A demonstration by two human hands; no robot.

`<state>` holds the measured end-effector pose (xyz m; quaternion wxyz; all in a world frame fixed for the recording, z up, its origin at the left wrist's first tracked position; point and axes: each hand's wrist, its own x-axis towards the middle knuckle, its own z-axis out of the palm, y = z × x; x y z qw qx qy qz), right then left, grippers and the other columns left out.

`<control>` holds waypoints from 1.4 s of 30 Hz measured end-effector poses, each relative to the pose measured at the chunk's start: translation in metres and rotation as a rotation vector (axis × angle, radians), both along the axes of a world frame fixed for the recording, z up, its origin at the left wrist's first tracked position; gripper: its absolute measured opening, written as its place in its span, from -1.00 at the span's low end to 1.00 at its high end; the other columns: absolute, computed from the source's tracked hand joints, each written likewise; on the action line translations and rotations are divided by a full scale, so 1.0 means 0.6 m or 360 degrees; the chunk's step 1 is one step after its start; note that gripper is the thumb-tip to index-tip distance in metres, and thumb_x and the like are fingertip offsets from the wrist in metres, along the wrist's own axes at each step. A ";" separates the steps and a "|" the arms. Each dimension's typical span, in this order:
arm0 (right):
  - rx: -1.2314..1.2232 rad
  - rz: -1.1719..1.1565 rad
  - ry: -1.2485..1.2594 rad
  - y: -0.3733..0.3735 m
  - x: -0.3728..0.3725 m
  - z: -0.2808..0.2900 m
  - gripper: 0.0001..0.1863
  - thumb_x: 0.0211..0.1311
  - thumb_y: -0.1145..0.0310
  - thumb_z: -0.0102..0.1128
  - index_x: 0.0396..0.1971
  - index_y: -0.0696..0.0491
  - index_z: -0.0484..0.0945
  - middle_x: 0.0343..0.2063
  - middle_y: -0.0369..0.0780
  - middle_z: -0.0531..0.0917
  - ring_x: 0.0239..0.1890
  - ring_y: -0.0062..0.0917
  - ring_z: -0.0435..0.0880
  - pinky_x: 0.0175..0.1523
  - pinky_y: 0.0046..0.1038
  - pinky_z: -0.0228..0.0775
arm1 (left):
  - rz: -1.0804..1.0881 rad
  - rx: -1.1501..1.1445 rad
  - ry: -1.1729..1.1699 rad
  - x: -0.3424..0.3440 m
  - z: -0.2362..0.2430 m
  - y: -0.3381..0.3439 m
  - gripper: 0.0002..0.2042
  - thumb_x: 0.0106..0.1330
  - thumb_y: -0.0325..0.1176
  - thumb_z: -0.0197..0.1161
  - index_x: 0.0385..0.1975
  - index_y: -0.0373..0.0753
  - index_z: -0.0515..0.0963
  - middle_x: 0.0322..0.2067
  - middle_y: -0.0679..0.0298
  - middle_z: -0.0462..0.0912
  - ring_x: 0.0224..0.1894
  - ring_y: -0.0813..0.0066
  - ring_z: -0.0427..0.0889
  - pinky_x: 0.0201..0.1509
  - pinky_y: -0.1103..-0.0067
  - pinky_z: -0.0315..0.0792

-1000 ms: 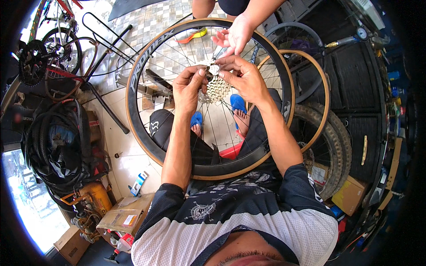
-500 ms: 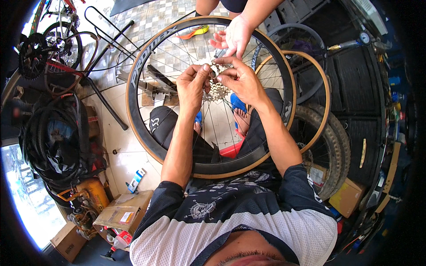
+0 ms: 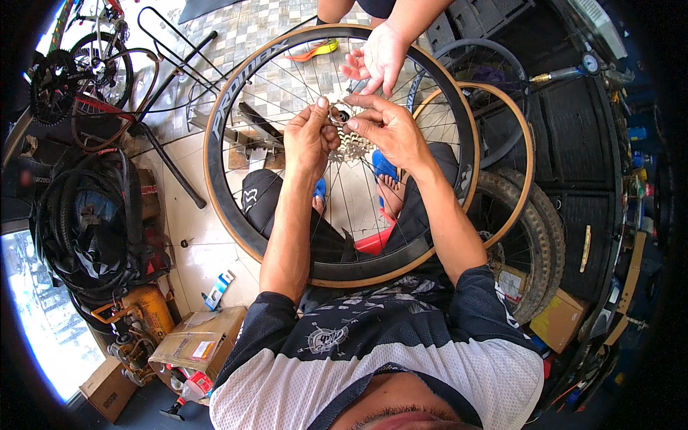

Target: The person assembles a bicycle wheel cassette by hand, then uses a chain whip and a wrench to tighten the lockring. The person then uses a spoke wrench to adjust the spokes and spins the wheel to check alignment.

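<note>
A bicycle wheel point(image 3: 333, 274) with a dark rim and tan-edged tyre lies across my lap. At its hub is a silver cassette of sprockets point(image 3: 352, 148), partly covered by my hands. Above it, a small silver ring point(image 3: 335, 115) with a dark centre shows between my fingertips; whether it is a sprocket or a lockring I cannot tell. The thumb and curled fingers of my left hand point(image 3: 307, 137) close at the ring's left edge. My right hand point(image 3: 393, 135) pinches its right side with thumb and forefinger.
Another person's hand point(image 3: 378, 59) hangs palm-up over the wheel's far side. Rightward lie more tyres point(image 3: 532, 143) and a black cabinet point(image 3: 580, 236). A bicycle frame stand point(image 3: 172, 161), a cardboard box point(image 3: 197, 340) and a heap of black tyres point(image 3: 86, 222) are on the left.
The small ring's dark centre now shows, where fingers covered it before. My left fingers have shifted slightly left and curled. The other person's hand has barely moved.
</note>
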<state>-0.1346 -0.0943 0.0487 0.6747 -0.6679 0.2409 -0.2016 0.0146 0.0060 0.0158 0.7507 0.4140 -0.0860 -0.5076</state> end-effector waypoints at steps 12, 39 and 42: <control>-0.0395 -0.0081 0.0098 0.009 0.009 0.026 -0.54 0.37 0.44 0.37 0.23 0.16 0.55 -0.30 -0.33 0.72 -0.32 -0.78 0.54 -0.19 -0.68 0.40 | -0.0049 -0.0129 0.0263 0.002 -0.008 -0.002 -0.71 0.54 -0.13 0.26 -0.22 -0.28 0.59 -0.47 0.39 0.54 -0.56 0.67 0.35 -0.52 0.68 0.26; -0.0720 -0.0114 0.0090 0.012 0.009 0.039 -0.54 0.30 0.58 0.30 0.20 0.02 0.64 -0.38 -0.44 0.57 -0.48 -0.80 0.33 -0.38 -0.65 0.25 | -0.0075 -0.0207 0.0114 0.007 -0.020 -0.004 -0.76 0.57 -0.21 0.23 -0.16 -0.31 0.59 -0.40 0.31 0.65 -0.51 0.66 0.45 -0.47 0.65 0.35; -0.0756 -0.0141 0.0093 0.010 0.010 0.038 -0.55 0.28 0.59 0.30 0.18 -0.01 0.66 -0.37 -0.44 0.58 -0.49 -0.81 0.33 -0.38 -0.65 0.25 | -0.0055 -0.0236 0.0083 0.007 -0.020 -0.004 -0.76 0.56 -0.22 0.23 -0.15 -0.31 0.59 -0.37 0.27 0.69 -0.51 0.64 0.46 -0.46 0.65 0.38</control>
